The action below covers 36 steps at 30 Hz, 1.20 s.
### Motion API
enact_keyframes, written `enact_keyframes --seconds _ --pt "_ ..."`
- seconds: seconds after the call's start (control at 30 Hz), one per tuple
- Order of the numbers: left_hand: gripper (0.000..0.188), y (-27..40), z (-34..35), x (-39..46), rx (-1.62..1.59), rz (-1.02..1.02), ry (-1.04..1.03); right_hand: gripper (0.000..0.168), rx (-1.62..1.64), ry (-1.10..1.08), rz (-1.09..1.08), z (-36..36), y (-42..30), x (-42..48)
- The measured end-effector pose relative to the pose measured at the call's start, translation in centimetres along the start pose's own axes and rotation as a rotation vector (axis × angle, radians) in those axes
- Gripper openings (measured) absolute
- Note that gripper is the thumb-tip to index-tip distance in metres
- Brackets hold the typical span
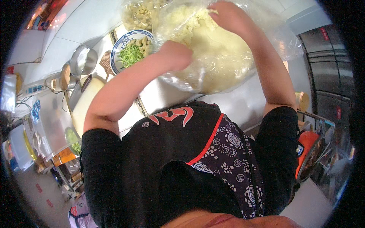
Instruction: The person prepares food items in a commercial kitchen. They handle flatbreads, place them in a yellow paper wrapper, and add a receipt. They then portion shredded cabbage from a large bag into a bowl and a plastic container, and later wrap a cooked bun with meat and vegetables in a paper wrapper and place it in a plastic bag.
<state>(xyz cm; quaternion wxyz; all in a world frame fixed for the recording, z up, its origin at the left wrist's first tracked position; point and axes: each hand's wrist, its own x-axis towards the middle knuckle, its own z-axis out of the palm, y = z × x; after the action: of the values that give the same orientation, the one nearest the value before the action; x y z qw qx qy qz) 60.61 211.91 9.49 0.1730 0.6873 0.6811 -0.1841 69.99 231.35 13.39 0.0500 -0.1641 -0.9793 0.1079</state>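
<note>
A large clear plastic bag of pale yellow food pieces lies open on the white counter in front of me. My left hand rests at the near left part of the bag, its fingers curled and partly hidden. My right hand is at the far side of the bag, fingertips on a pale yellow piece. Left of the bag, a blue-and-white bowl holds shredded green vegetable and pale brownish pieces. Behind the bowl is another clear bag of yellowish pieces.
Metal pots and a cutting board with a dark-handled knife are on the left. A plastic bin and a power strip lie farther left. Steel cabinet doors and an orange-red container are at the right.
</note>
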Motion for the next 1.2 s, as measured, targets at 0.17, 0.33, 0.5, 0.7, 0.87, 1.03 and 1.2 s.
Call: enact_keyframes --seconds 0.17,0.33,0.5,0.7,0.87,1.03,1.2 --pt "0.022 -4.1 0.1 -2.3 0.067 -0.155 -0.315 0.031 0.061 0.372 -0.108 3.9 1.6 0.3" --pt "0.043 -6.3 -1.0 1.1 -0.165 0.067 0.234 0.034 0.143 0.548 -0.232 -0.7 5.5 5.1" --pt "0.066 -4.7 -1.9 8.5 -0.773 -0.163 0.263 0.028 -0.042 -0.267 0.120 4.0 10.7 7.4" --pt "0.063 -6.6 -1.1 15.6 -0.161 -0.116 0.451 0.071 -0.294 -0.301 0.223 7.8 8.9 0.9" --pt "0.061 -8.2 -2.5 18.9 -0.142 -0.144 0.444 0.077 0.137 0.076 0.124 11.2 12.7 1.2" --pt "0.063 -9.9 -1.6 21.9 -0.137 -0.210 0.374 0.059 0.564 -0.018 0.150 12.2 12.6 3.1" --pt "0.064 -11.0 -1.2 23.7 -0.191 0.022 0.236 0.055 0.667 -0.120 0.179 12.1 12.8 4.7"
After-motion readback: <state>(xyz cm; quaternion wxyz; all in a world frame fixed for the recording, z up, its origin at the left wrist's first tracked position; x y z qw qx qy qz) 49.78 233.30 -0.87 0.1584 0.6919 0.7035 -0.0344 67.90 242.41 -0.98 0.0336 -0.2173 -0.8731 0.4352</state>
